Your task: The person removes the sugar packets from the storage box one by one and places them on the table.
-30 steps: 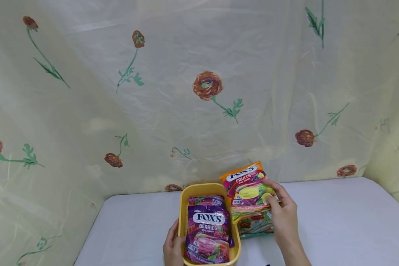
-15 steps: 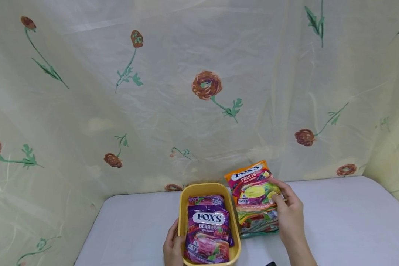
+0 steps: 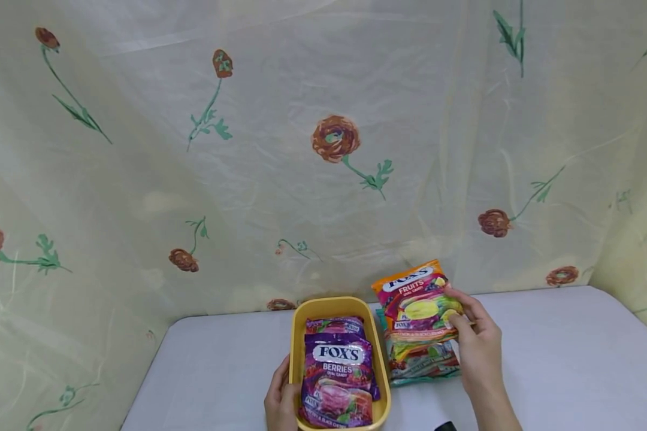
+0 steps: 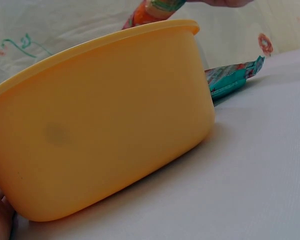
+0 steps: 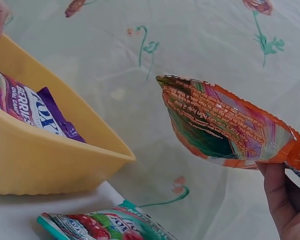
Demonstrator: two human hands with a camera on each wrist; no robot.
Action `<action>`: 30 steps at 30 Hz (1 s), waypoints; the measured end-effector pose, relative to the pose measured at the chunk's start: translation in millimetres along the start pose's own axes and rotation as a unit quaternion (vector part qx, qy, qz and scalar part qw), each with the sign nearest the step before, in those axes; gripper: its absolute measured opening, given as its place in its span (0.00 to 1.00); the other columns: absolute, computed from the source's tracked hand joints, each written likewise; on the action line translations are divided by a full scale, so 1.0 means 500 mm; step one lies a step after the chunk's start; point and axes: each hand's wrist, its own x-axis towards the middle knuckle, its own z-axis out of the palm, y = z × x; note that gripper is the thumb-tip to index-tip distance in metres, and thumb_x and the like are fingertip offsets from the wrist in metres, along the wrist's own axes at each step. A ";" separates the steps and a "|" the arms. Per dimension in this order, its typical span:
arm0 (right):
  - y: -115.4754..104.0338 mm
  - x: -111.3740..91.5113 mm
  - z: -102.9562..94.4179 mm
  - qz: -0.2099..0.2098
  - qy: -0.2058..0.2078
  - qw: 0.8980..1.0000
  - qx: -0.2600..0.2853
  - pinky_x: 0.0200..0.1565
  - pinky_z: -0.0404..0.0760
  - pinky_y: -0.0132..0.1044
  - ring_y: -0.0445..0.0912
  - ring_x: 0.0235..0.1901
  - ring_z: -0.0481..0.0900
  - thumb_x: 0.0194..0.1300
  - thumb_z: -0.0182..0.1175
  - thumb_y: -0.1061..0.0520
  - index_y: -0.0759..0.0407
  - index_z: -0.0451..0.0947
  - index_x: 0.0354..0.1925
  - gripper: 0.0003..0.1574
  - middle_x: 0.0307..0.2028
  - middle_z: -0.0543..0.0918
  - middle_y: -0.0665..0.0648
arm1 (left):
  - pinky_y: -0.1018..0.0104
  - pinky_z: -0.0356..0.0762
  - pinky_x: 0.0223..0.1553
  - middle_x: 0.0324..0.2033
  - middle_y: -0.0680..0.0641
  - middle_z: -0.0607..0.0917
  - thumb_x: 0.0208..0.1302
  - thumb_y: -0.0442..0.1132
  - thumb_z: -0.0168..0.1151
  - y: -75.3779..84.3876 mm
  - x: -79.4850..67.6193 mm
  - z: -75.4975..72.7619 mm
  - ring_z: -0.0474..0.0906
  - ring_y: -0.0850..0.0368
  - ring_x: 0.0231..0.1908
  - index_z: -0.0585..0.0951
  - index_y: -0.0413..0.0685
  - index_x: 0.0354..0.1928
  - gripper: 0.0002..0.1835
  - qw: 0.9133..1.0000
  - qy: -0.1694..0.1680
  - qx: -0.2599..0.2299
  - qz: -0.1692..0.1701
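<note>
My left hand (image 3: pixel 280 395) grips the left side of a yellow plastic tub (image 3: pixel 323 307) standing on the table. Two purple packs lie inside; the upper is a Fox's Berries candy bag (image 3: pixel 336 377), overlapping the second purple bag (image 3: pixel 331 325). To the right of the tub, my right hand (image 3: pixel 480 341) pinches an orange Fox's Fruits candy bag (image 3: pixel 417 305) by its right edge, thumb on the printed front. The right wrist view shows this bag's back, raised above a teal candy bag (image 5: pixel 110 225) lying on the table. Part of the teal bag is hidden behind the raised one in the head view.
The table (image 3: pixel 215 371) has a white cover. A flower-printed curtain (image 3: pixel 280 179) hangs behind it and along both sides. A small black object (image 3: pixel 445 426) shows at the bottom edge, near my right forearm.
My right hand has moved to the right with the orange candy bag, away from the tub's rim, and more of the teal bag shows. My left hand and the tub have stayed put.
</note>
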 end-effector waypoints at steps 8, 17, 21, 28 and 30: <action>-0.003 0.006 -0.012 -0.004 0.013 1.000 0.010 0.43 0.77 0.17 0.41 0.57 0.67 0.70 0.44 0.61 0.48 0.70 0.63 0.25 0.65 0.69 0.47 | 0.73 0.77 0.52 0.62 0.33 0.72 0.55 0.28 0.43 0.001 0.003 0.001 0.71 0.45 0.60 0.65 0.36 0.66 0.31 1.000 0.006 0.003 0.000; -0.004 0.012 -0.032 0.010 0.023 0.999 0.026 0.42 0.78 0.17 0.41 0.56 0.69 0.70 0.43 0.61 0.48 0.70 0.63 0.26 0.65 0.69 0.49 | 0.75 0.76 0.49 0.62 0.33 0.72 0.55 0.27 0.43 -0.002 0.000 0.003 0.72 0.47 0.58 0.65 0.36 0.66 0.31 1.000 0.005 -0.010 -0.005; -0.002 0.016 -0.041 0.005 0.023 0.999 0.027 0.42 0.78 0.17 0.39 0.54 0.70 0.70 0.44 0.61 0.49 0.70 0.63 0.25 0.64 0.70 0.49 | 0.76 0.76 0.49 0.61 0.33 0.72 0.55 0.28 0.43 -0.002 -0.001 0.002 0.72 0.47 0.58 0.65 0.37 0.66 0.31 1.000 0.003 -0.006 -0.005; 0.002 0.026 -0.058 0.007 0.028 0.999 0.032 0.41 0.78 0.16 0.40 0.55 0.69 0.71 0.44 0.60 0.48 0.70 0.63 0.25 0.64 0.69 0.48 | 0.66 0.78 0.54 0.62 0.35 0.72 0.56 0.29 0.44 -0.001 0.000 0.002 0.72 0.46 0.59 0.65 0.39 0.66 0.31 1.000 0.005 0.017 -0.016; 0.003 0.028 -0.062 0.008 0.030 0.999 0.034 0.41 0.78 0.16 0.40 0.55 0.69 0.71 0.44 0.60 0.48 0.70 0.63 0.25 0.64 0.69 0.48 | 0.67 0.77 0.54 0.62 0.35 0.72 0.56 0.29 0.44 -0.001 0.000 0.002 0.72 0.46 0.59 0.66 0.39 0.66 0.31 1.000 0.005 0.016 -0.015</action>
